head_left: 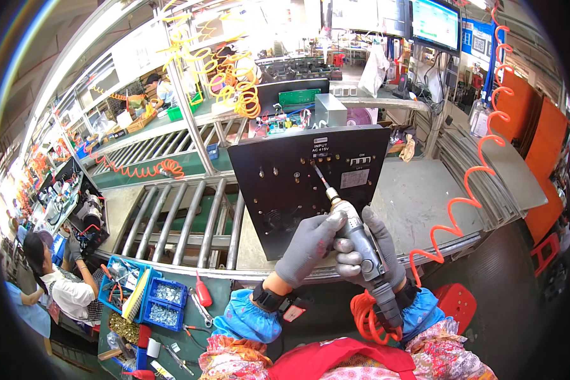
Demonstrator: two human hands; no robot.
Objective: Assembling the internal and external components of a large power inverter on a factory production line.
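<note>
My right hand [385, 250], in a grey glove, wraps round a silver-grey air screwdriver [365, 244]. My left hand [310, 247], gloved too, is closed near the front of the same tool, its fingertips by the collar. The long bit [322, 177] slants up and away to a black metal panel [259, 183]. Its tip is at a brass-coloured fitting below a white label; whether it is seated there I cannot tell. The panel stands upright, with several brass studs and a switch block [361, 161]. Behind its top edge show a circuit board [285, 123] and a metal box [330, 111].
A roller conveyor [180, 221] lies left of the panel. Blue bins of screws [164, 304], a red-handled tool [202, 291] and pliers [193, 335] are at lower left. An orange coiled hose [453, 218] hangs at right. A person [69, 288] works at far left.
</note>
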